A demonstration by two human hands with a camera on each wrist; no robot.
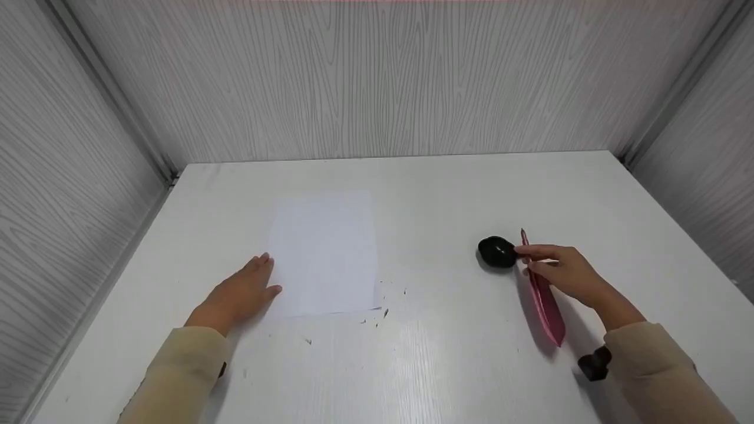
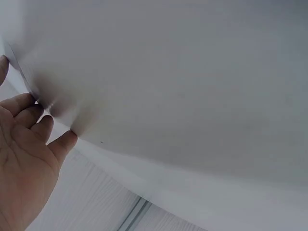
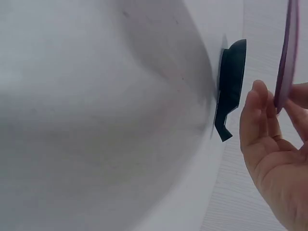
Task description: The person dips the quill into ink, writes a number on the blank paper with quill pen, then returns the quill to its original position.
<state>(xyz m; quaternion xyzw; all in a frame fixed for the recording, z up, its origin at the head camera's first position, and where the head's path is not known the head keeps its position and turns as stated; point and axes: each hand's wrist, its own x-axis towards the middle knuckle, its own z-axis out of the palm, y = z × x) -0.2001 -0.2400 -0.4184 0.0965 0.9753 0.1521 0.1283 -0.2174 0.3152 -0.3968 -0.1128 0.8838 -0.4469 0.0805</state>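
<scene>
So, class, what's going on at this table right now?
A person sits at a white table. Their right hand holds a pink feather quill by its stem, with the tip next to a small black ink pot. Their left hand lies flat on the table, fingertips touching the left edge of a blank sheet of white paper. A few dark specks dot the table below the paper, and another small black object sits near the right sleeve.
</scene>
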